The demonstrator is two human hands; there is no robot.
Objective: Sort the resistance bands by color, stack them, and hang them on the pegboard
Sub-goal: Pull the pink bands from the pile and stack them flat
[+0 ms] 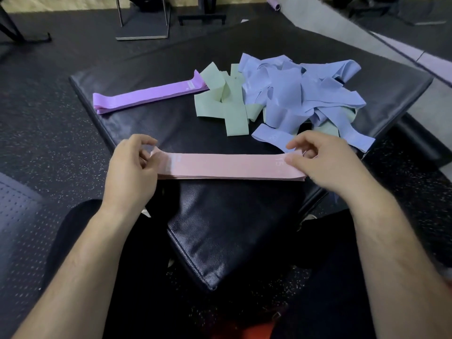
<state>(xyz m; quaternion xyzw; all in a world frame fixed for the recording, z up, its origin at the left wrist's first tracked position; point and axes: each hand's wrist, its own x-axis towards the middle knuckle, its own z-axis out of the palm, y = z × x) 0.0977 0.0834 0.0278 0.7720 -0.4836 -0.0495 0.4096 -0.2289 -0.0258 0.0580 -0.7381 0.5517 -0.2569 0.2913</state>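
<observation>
Left grip (129, 165), right grip (325, 160) each pinch pink band stack (227, 166) end; "15" printed.

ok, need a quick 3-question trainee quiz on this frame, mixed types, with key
1. True or false: the purple bands lie stacked flat on the black pad.
2. The left hand and right hand hold the ends of which stack? A green, B pink, C blue.
3. Fill in: the tangled heap mixes blue and ____ bands.
Key: 1 true; 2 B, the pink bands; 3 green bands.
</observation>
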